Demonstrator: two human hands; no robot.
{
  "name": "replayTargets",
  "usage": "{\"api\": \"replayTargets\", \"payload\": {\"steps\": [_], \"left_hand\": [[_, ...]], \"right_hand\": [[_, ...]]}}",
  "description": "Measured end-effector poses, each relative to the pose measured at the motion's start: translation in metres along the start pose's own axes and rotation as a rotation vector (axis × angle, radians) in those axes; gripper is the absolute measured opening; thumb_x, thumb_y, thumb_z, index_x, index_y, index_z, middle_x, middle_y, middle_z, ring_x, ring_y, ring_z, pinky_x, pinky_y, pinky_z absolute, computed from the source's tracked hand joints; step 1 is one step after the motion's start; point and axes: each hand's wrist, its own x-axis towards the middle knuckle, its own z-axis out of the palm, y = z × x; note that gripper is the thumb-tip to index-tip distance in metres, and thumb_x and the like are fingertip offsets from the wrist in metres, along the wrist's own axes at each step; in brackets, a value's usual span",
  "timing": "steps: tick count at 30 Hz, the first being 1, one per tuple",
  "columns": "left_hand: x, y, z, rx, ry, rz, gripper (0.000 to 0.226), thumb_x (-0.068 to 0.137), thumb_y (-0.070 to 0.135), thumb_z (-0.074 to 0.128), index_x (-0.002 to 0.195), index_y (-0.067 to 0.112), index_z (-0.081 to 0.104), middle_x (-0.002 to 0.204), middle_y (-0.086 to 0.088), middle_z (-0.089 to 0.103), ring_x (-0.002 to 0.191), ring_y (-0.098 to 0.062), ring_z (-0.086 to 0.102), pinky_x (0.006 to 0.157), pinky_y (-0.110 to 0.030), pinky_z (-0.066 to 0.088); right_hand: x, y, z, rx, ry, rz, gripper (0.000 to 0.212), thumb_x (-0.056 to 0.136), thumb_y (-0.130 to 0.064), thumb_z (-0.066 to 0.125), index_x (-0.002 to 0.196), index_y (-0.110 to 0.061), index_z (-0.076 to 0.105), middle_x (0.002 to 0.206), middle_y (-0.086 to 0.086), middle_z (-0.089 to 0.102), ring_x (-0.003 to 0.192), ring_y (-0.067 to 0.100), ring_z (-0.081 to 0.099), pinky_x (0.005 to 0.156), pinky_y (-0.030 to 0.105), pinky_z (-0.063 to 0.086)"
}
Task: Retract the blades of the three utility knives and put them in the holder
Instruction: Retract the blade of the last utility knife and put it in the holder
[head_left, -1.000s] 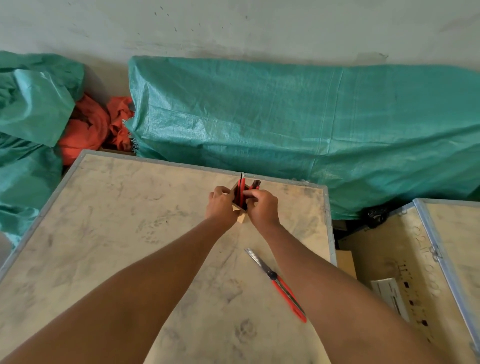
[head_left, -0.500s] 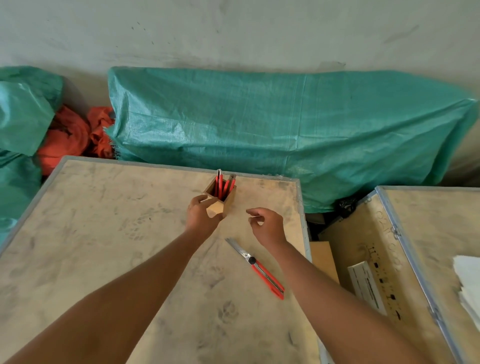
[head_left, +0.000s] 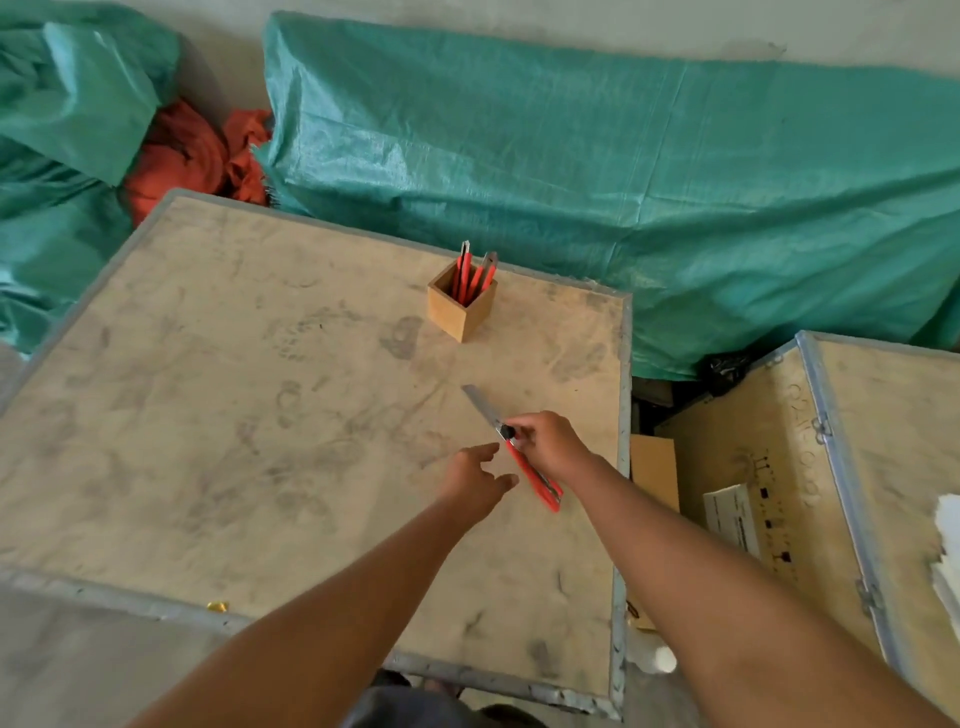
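Knife (head_left: 530, 470) blade out, right hand (head_left: 551, 443) gripping.

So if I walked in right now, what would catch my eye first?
Probably the red utility knife near the table's right edge, its long blade out, with the right hand on it and the left hand open beside it. Farther back stands a small wooden holder with two red knives upright inside. Behind the table lies a big green tarp.

Smudged matt plywood table top (head_left: 260, 415), smooth wooden holder (head_left: 460, 314), woven glossy green tarp (head_left: 623, 182), crumpled orange cloth (head_left: 192, 156)
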Motion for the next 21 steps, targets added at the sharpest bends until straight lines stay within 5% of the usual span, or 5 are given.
{"api": "replayTargets", "payload": {"steps": [3, 6, 11, 14, 21], "left_hand": [[-0.003, -0.004, 0.017, -0.034, -0.009, -0.03, 0.068, 0.082, 0.026, 0.078, 0.142, 0.015, 0.048, 0.136, -0.005, 0.06, 0.096, -0.018, 0.066, 0.067, -0.024, 0.05], [-0.006, -0.005, 0.024, -0.041, -0.006, -0.059, 0.065, 0.085, 0.021, 0.076, 0.142, 0.012, 0.047, 0.139, -0.007, 0.058, 0.116, -0.024, 0.063, 0.08, -0.026, 0.049], [-0.013, -0.004, 0.016, -0.068, 0.018, -0.025, 0.042, 0.087, 0.003, 0.058, 0.125, 0.021, 0.065, 0.102, -0.008, 0.073, 0.066, -0.011, 0.059, 0.046, -0.011, 0.039], [-0.017, -0.007, 0.005, -0.166, 0.04, -0.011, 0.05, 0.084, -0.001, 0.054, 0.126, 0.024, 0.066, 0.105, -0.004, 0.076, 0.075, -0.018, 0.066, 0.062, -0.031, 0.056], [-0.049, 0.0, -0.041, -0.301, 0.034, 0.101, 0.049, 0.091, 0.002, 0.055, 0.125, 0.035, 0.065, 0.11, 0.003, 0.075, 0.086, -0.025, 0.074, 0.079, -0.044, 0.063]], "right_hand": [[0.005, 0.001, 0.002, -0.065, -0.019, -0.011, 0.04, 0.088, 0.003, 0.064, 0.123, -0.014, 0.074, 0.118, 0.009, 0.076, 0.107, 0.024, 0.071, 0.096, 0.033, 0.055], [0.007, 0.004, 0.006, -0.096, -0.009, 0.012, 0.026, 0.085, -0.004, 0.074, 0.11, -0.013, 0.075, 0.112, 0.011, 0.072, 0.102, 0.025, 0.068, 0.086, 0.025, 0.046], [0.002, -0.005, 0.01, 0.043, -0.011, 0.028, 0.021, 0.091, -0.008, 0.071, 0.111, -0.011, 0.066, 0.101, 0.003, 0.067, 0.093, 0.022, 0.065, 0.082, 0.032, 0.055], [-0.002, -0.015, 0.007, 0.145, 0.013, 0.037, 0.017, 0.093, -0.009, 0.07, 0.107, -0.016, 0.064, 0.092, -0.004, 0.064, 0.091, 0.023, 0.068, 0.083, 0.047, 0.064], [-0.018, -0.059, -0.018, 0.388, 0.104, -0.006, 0.021, 0.095, -0.013, 0.07, 0.107, -0.028, 0.062, 0.108, 0.008, 0.072, 0.099, 0.024, 0.074, 0.076, 0.043, 0.067]]}}
